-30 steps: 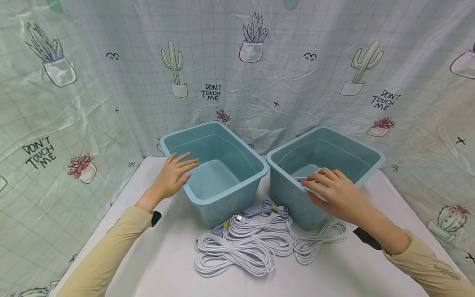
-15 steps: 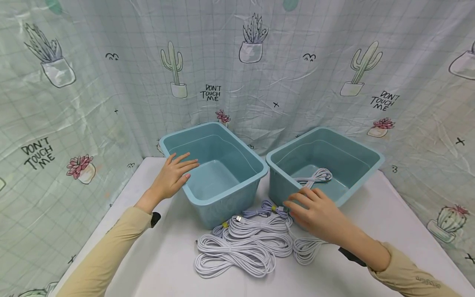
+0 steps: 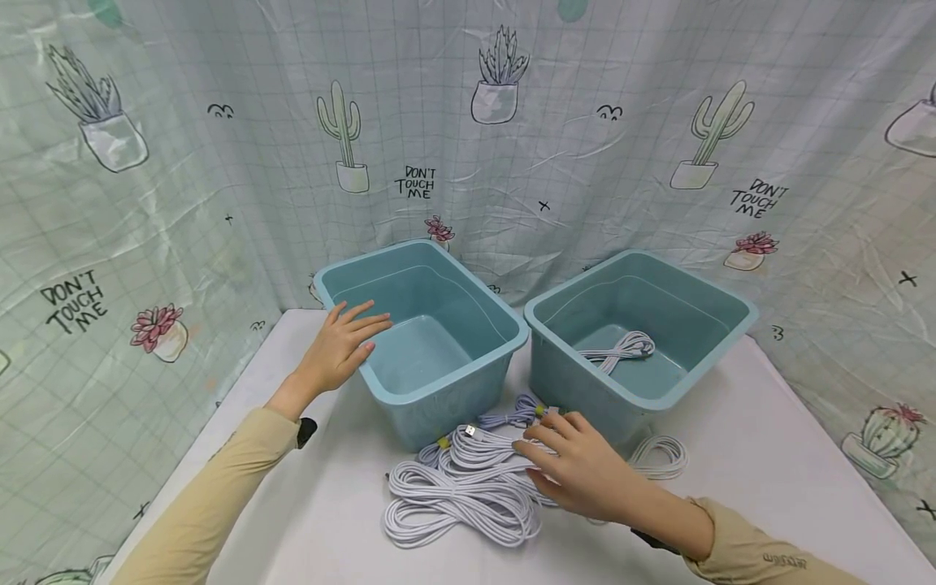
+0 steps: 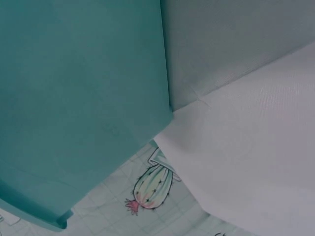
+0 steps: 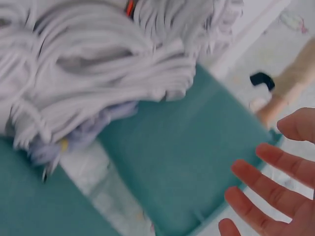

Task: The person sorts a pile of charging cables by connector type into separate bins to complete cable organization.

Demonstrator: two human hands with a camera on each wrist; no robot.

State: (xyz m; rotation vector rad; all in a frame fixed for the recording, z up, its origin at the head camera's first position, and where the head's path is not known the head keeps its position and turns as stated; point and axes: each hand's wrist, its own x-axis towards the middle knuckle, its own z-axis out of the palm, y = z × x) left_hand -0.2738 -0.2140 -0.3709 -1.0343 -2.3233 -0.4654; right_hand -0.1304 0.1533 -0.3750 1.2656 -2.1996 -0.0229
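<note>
Left hand (image 3: 340, 345), fingers spread, lies over the left bin's (image 3: 395, 397) left rim, apparently steadying it. Right hand (image 3: 581, 467), fingers parted, holding nothing, hangs above coiled cables (image 3: 459, 490) heaped near, presumably within easy reach; one bundle (image 3: 621, 353) lies inside the right bin (image 3: 651, 402).

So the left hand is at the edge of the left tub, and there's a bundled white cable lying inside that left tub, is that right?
Not quite: the bundled white cable lies inside the right tub, not the left tub, as the head view shows. The left hand is indeed at the left tub's edge.
</note>
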